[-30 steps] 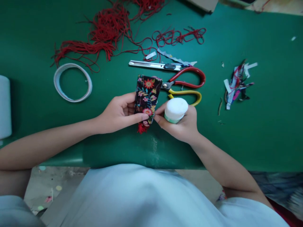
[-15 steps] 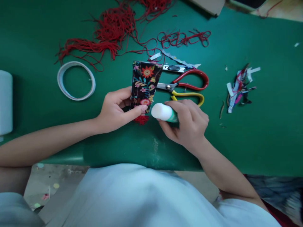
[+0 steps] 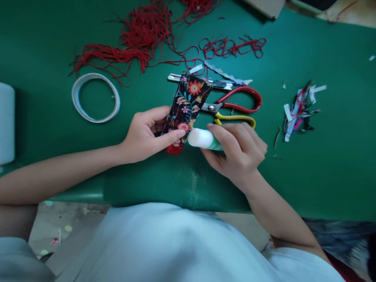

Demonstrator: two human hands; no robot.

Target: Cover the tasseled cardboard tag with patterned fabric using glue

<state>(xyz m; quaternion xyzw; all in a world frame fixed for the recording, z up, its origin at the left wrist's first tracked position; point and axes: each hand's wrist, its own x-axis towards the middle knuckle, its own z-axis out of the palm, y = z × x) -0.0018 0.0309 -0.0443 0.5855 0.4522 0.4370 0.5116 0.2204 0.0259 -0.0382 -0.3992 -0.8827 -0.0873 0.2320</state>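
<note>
My left hand [image 3: 147, 135] pinches the lower end of a black floral fabric strip [image 3: 188, 102], which leans up and to the right over the green table [image 3: 44, 43]. A red tassel [image 3: 174, 149] pokes out under my left thumb. My right hand [image 3: 237, 150] grips a glue stick [image 3: 202, 139] with a white cap, lying sideways with the cap pointing left, close to the strip's lower edge.
Scissors [image 3: 235, 107] with red and yellow handles and a utility knife [image 3: 216, 83] lie just behind the strip. Red cords [image 3: 138, 39] are tangled at the back. A white tape ring [image 3: 95, 98] sits left, a white roll [image 3: 6, 123] at the far left, scraps [image 3: 298, 111] right.
My right hand has turned the glue stick from cap-up to lying sideways, cap toward the strip. The fabric strip has tilted to the right.
</note>
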